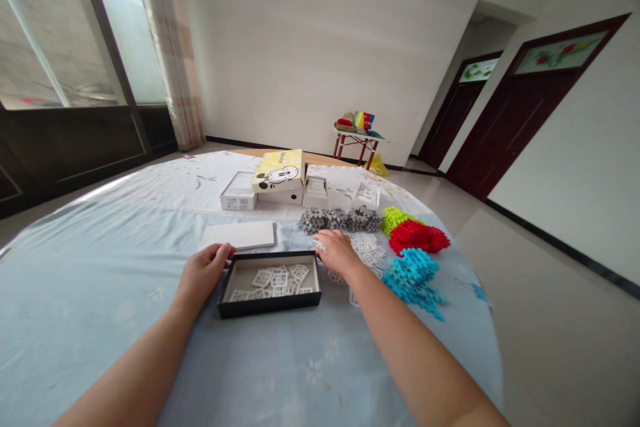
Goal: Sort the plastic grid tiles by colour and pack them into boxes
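Note:
A shallow black box (pixel 270 307) with a pale inside sits in front of me on the table, several white lattice-like plastic pieces (pixel 279 279) lying loose in it. At the box's far left corner, my left hand (pixel 206 271) is closed on the rim, its thumb toward the white flat lid or board (pixel 243 235) behind the box. My right hand (pixel 336 252) is at the far right corner, fingers curled down around white pieces that show at its fingertips. Beside and beneath it spreads a pile of similar white lattice pieces (pixel 367 250).
Grey interlocking pieces (pixel 340 219) stand in stacks behind my right hand. Green (pixel 399 217), red (pixel 419 238) and blue pieces (pixel 413 277) are heaped to the right. Farther back are a yellow cartoon box (pixel 279 170) and small white boxes (pixel 239 191). A light blue cloth (pixel 125 280) covers the round table.

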Demonstrator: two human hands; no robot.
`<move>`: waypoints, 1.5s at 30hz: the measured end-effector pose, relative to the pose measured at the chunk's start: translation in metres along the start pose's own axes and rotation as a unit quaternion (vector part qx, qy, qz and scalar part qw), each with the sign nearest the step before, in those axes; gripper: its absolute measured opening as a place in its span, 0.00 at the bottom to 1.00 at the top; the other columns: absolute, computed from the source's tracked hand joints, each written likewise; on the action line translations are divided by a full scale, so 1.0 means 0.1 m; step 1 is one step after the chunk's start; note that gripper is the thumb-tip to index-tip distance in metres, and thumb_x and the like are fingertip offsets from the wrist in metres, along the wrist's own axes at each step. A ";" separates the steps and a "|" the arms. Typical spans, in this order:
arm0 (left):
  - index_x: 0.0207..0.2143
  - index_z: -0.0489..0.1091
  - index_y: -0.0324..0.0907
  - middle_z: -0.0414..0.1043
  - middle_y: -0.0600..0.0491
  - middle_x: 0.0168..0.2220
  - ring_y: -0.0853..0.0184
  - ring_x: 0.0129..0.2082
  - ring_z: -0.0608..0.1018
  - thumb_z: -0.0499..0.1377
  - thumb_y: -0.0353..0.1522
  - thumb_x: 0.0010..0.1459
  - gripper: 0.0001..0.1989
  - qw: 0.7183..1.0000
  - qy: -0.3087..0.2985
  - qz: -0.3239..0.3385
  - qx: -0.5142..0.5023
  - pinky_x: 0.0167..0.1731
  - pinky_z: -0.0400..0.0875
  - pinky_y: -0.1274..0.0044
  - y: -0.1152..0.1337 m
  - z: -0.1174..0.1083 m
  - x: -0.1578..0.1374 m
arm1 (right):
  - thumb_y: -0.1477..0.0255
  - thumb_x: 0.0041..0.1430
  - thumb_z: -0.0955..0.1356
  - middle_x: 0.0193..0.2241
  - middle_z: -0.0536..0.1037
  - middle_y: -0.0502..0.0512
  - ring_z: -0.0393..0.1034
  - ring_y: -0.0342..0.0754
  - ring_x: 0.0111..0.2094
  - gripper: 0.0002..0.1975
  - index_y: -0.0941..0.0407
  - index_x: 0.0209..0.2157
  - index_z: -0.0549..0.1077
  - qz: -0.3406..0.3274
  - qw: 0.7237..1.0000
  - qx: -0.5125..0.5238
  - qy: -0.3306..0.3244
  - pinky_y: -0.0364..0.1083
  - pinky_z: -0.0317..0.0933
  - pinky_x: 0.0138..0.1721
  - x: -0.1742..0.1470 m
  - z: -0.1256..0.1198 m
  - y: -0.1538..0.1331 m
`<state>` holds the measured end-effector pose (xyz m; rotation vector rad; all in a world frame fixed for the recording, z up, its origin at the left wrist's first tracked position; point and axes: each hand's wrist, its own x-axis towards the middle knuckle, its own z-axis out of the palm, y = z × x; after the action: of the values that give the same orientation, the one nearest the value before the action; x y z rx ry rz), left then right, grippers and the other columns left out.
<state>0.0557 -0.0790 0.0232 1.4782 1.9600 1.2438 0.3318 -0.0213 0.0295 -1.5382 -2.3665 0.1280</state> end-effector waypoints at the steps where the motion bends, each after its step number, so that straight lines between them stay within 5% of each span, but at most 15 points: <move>1: 0.25 0.72 0.42 0.73 0.54 0.20 0.65 0.23 0.74 0.50 0.45 0.47 0.19 1.000 0.000 0.001 -0.003 0.26 0.67 0.78 0.00 0.00 0.00 | 0.63 0.57 0.62 0.52 0.67 0.52 0.57 0.52 0.52 0.17 0.50 0.48 0.69 0.006 1.000 -0.010 -0.018 0.50 0.50 0.50 0.03 0.01 0.00; 6: 0.23 0.72 0.42 0.73 0.54 0.19 0.65 0.22 0.74 0.50 0.45 0.45 0.18 1.000 0.005 0.004 -0.021 0.25 0.68 0.78 0.03 -0.02 -0.02 | 0.64 0.56 0.62 0.53 0.66 0.51 0.56 0.53 0.53 0.17 0.47 0.48 0.69 0.005 0.996 -0.042 -0.082 0.51 0.48 0.50 0.05 0.03 0.05; 15: 0.24 0.73 0.42 0.73 0.54 0.19 0.65 0.22 0.74 0.51 0.45 0.46 0.18 1.000 0.004 -0.002 -0.017 0.25 0.67 0.78 0.00 0.00 -0.01 | 0.64 0.54 0.65 0.52 0.68 0.52 0.56 0.53 0.53 0.16 0.48 0.45 0.71 0.005 0.996 -0.012 -0.087 0.53 0.46 0.51 -0.32 -0.18 0.23; 20: 0.26 0.73 0.42 0.73 0.55 0.20 0.66 0.23 0.74 0.51 0.44 0.47 0.18 1.000 0.003 -0.001 -0.017 0.25 0.67 0.79 -0.06 0.02 0.02 | 0.64 0.54 0.64 0.55 0.63 0.57 0.53 0.54 0.55 0.24 0.51 0.53 0.64 0.038 0.999 -0.011 -0.026 0.53 0.47 0.53 -0.33 -0.23 0.27; 24: 0.25 0.72 0.42 0.73 0.55 0.21 0.66 0.23 0.74 0.51 0.44 0.47 0.17 1.000 0.000 -0.004 -0.013 0.25 0.67 0.79 -0.05 0.01 0.01 | 0.60 0.52 0.66 0.57 0.59 0.63 0.51 0.58 0.57 0.30 0.54 0.56 0.61 0.072 0.995 -0.021 -0.060 0.56 0.47 0.53 -0.30 -0.18 0.27; 30: 0.25 0.72 0.42 0.73 0.55 0.20 0.66 0.22 0.74 0.51 0.45 0.47 0.18 1.000 0.003 0.000 -0.015 0.25 0.67 0.79 -0.04 0.00 0.00 | 0.65 0.52 0.66 0.49 0.69 0.58 0.58 0.54 0.51 0.22 0.55 0.49 0.69 0.021 0.997 0.009 -0.067 0.49 0.52 0.51 -0.31 -0.17 0.27; 45: 0.24 0.73 0.42 0.73 0.54 0.20 0.65 0.22 0.74 0.51 0.45 0.46 0.18 1.000 0.010 0.001 -0.011 0.25 0.68 0.79 -0.01 -0.01 -0.01 | 0.73 0.49 0.68 0.39 0.75 0.57 0.67 0.49 0.44 0.13 0.56 0.39 0.75 0.015 0.995 0.094 -0.030 0.45 0.57 0.47 -0.28 -0.19 0.30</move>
<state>0.0549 -0.0803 0.0221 1.4639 1.9520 1.2813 0.3746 -0.0358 0.0346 -1.4987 -2.3025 0.3968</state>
